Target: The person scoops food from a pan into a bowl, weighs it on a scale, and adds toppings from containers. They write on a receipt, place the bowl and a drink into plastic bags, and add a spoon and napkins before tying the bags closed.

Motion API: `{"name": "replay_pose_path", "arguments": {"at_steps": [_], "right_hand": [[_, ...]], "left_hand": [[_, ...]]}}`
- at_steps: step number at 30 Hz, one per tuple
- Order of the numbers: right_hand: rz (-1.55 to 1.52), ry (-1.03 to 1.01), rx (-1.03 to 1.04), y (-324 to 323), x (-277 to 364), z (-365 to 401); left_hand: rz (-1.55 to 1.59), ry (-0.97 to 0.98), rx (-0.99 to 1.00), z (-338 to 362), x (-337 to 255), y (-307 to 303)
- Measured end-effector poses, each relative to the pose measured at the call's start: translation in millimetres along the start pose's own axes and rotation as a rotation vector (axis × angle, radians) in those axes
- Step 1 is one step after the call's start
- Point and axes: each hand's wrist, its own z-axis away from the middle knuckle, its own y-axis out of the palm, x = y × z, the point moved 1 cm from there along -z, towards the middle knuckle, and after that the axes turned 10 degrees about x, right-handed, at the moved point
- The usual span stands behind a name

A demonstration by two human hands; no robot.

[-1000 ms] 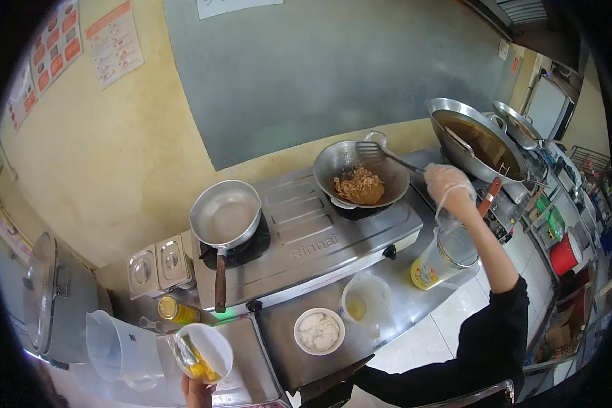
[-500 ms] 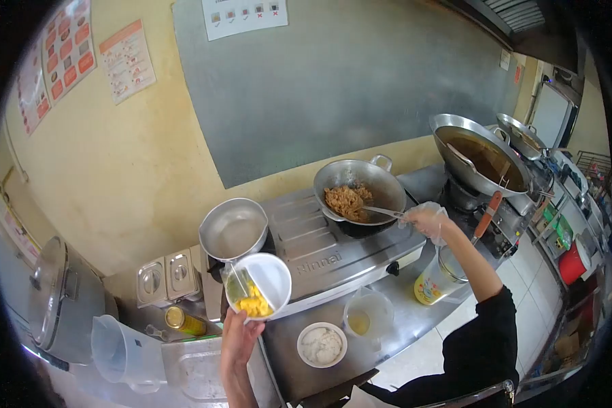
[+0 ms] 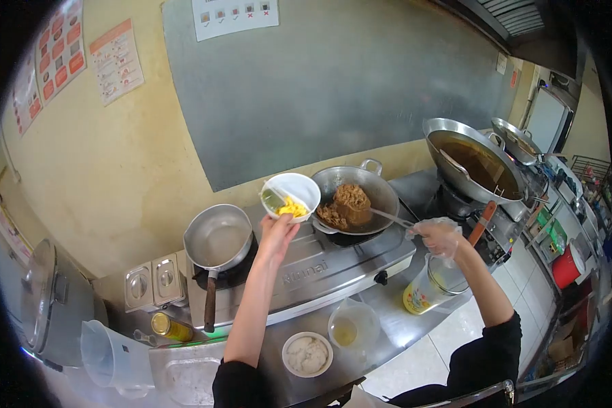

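My left hand [image 3: 277, 234] grips a white bowl [image 3: 304, 187] by its near rim. Inside the bowl lie yellow pieces [image 3: 292, 207] and something green [image 3: 273, 198]. The bowl is held tilted beside the left edge of a wok [image 3: 384, 190]. My right hand [image 3: 438, 238], in a clear plastic glove, is closed around the metal handle of a wok spatula [image 3: 393, 217]. Its blade is in the wok, loaded with a heap of brown shredded food [image 3: 353, 196]. More brown food lies against the wok's left side.
On the stove's left burner stands a saucepan [image 3: 219, 238]. In front are a bowl of white food [image 3: 307, 355], a measuring jug [image 3: 353, 323] and a tall clear container [image 3: 428, 289]. A large wok of dark oil [image 3: 479, 160] stands right. Lidded steel containers [image 3: 153, 282] stand left.
My left hand has carried the white bowl up and right, from over the saucepan to beside the wok. The spatula has lifted a heap of the brown food.
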Motion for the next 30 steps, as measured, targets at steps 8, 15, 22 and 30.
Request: {"name": "replay_pose_path", "arguments": {"at_steps": [8,15,22,30], "right_hand": [[0.044,-0.127,-0.180,4,68,75],[1.310,-0.965,-0.412,-15,42,33],[0.856,-0.576,-0.502,39,40,53],[0.644,-0.555,-0.585,51,38,62]], "left_hand": [[-0.132,-0.054,0.028,-55,22,53],[-0.030,-0.049,0.088,-71,47,83],[0.099,0.025,0.117,-52,33,102],[0.266,0.079,0.195,-46,31,108]]}}
